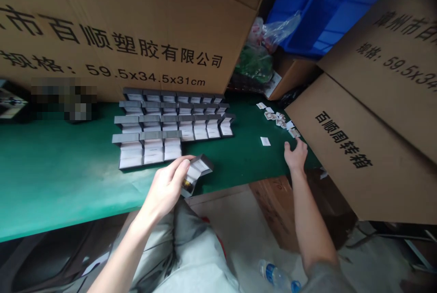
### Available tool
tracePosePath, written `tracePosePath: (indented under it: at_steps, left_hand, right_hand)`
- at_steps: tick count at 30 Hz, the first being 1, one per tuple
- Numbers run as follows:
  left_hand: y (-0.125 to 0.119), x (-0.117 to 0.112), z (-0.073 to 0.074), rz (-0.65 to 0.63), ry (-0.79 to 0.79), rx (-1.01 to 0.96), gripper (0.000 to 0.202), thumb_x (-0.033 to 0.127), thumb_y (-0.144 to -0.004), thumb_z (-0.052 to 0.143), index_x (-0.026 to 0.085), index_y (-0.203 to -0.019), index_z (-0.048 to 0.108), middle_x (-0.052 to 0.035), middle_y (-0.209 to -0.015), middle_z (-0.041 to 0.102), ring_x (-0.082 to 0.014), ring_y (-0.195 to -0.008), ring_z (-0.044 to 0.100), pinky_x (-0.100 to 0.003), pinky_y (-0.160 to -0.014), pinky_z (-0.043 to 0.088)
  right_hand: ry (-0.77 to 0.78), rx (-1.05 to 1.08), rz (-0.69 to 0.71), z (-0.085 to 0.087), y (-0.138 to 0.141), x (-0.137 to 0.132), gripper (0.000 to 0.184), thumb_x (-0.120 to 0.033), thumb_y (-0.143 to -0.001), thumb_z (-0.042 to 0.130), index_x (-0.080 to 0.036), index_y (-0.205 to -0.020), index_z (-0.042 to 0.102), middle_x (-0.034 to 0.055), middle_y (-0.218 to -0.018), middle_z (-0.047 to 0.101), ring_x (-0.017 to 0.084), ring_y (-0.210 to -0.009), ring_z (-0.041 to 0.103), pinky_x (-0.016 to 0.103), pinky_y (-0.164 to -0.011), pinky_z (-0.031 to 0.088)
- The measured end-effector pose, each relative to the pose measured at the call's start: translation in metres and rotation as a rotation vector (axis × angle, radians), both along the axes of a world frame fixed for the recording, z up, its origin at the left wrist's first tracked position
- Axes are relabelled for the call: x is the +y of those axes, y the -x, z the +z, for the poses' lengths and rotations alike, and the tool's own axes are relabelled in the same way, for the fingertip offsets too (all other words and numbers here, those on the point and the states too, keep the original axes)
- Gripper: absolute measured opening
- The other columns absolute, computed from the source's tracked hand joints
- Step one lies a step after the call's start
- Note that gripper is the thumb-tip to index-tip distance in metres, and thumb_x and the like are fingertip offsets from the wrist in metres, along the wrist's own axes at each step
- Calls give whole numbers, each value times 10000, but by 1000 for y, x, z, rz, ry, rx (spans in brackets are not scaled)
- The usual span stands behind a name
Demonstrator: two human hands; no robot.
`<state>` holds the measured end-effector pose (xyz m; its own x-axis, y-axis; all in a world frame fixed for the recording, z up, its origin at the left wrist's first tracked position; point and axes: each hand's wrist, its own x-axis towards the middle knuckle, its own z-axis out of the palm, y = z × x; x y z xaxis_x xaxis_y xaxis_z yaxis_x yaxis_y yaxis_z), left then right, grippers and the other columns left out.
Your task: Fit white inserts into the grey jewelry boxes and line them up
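My left hand [168,184] is closed around a small grey hinged box [198,171], open, held at the near edge of the green table [51,184]. Just behind it lie rows of several identical open grey boxes [170,122] with white linings. My right hand [296,154] reaches to the table's right side, fingers curled beside a scatter of small white cards [278,118]; a single card [265,141] lies just left of it. Whether the fingers pinch a card I cannot make out.
A large printed cardboard carton [129,24] stands behind the boxes. Another tilted carton [368,133] leans at the right, over the table corner. A blue crate [327,6] and plastic bags [259,56] sit at the back. A water bottle [278,277] lies on the floor.
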<state>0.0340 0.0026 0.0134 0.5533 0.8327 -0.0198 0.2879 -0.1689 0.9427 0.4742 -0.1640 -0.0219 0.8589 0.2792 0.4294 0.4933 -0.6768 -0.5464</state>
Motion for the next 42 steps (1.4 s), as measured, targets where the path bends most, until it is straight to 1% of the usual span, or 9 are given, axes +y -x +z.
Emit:
tracePosePath:
  at_steps: [6, 13, 17, 20, 24, 27, 31, 37, 42]
  left_hand:
    - [-1, 0, 1, -8, -21, -10, 615, 678, -985, 454, 197, -1161, 794, -67, -841, 789, -254, -741, 693, -334, -673, 546]
    - [-1, -2, 2, -20, -33, 5, 573, 635, -986, 465, 202, -1167, 795, -46, -792, 776, -241, -711, 691, -326, -673, 546]
    - [-1, -2, 1, -31, -34, 15, 562, 625, -990, 471, 205, -1184, 790, -44, -833, 790, -238, -746, 692, -316, -685, 536]
    - [-1, -2, 1, -29, -28, 17, 555, 614, -990, 473, 201, -1184, 789, -40, -826, 783, -231, -737, 679, -309, -679, 529]
    - [-3, -3, 1, -18, -10, 3, 552, 614, -985, 478, 203, -1169, 798, -43, -821, 775, -237, -753, 690, -315, -698, 542]
    - [-3, -4, 2, -2, 16, -26, 557, 618, -992, 479, 204, -1179, 801, -67, -915, 807, -260, -837, 720, -336, -761, 565]
    - [-3, -5, 0, 18, 40, -64, 594, 639, -1015, 451, 189, -1209, 787, -91, -1082, 817, -283, -974, 728, -359, -864, 574]
    - [-6, -5, -9, 79, 368, -251, 721, 712, -1008, 436, 147, -1392, 664, -86, -905, 804, -266, -769, 770, -344, -656, 622]
    - [-10, -5, -10, 117, 431, -312, 735, 723, -997, 474, 149, -1434, 617, -56, -800, 768, -246, -685, 740, -332, -591, 622]
  right_hand:
    - [187, 83, -6, -3, -54, 11, 602, -437, -862, 568, -154, -1391, 618, 249, -1565, 510, 420, -1463, 430, 655, -1185, 353]
    - [120, 30, 88, -4, -43, 12, 460, -365, -873, 548, -98, -1225, 677, 249, -1225, 678, 370, -1252, 558, 602, -1149, 394]
    - [-72, 34, 183, -8, -6, 4, 419, -416, -880, 581, -135, -1169, 696, 141, -971, 710, 314, -1065, 639, 554, -1086, 482]
    - [-287, 96, 226, -16, 37, -3, 536, -504, -911, 554, -142, -1298, 635, 118, -1004, 706, 260, -980, 698, 461, -950, 584]
    - [-538, 223, 276, -23, 124, 0, 522, -539, -974, 505, -229, -1391, 549, 121, -1222, 702, 255, -1079, 746, 432, -872, 629]
    - [-955, 607, 366, -18, 201, 21, 422, -481, -909, 710, -255, -1257, 634, 95, -1211, 727, 256, -1067, 754, 413, -852, 628]
    - [-1005, 840, 501, -5, 275, 55, 425, -465, -888, 769, -235, -1227, 655, 88, -1140, 747, 222, -961, 753, 367, -793, 631]
    - [-977, 932, 516, 8, 289, 63, 395, -481, -905, 750, -229, -1196, 662, 97, -1163, 750, 193, -896, 742, 278, -653, 606]
    - [-1006, 972, 551, 12, 287, 57, 312, -468, -885, 791, -245, -1070, 678, 46, -1085, 748, 163, -871, 737, 247, -653, 608]
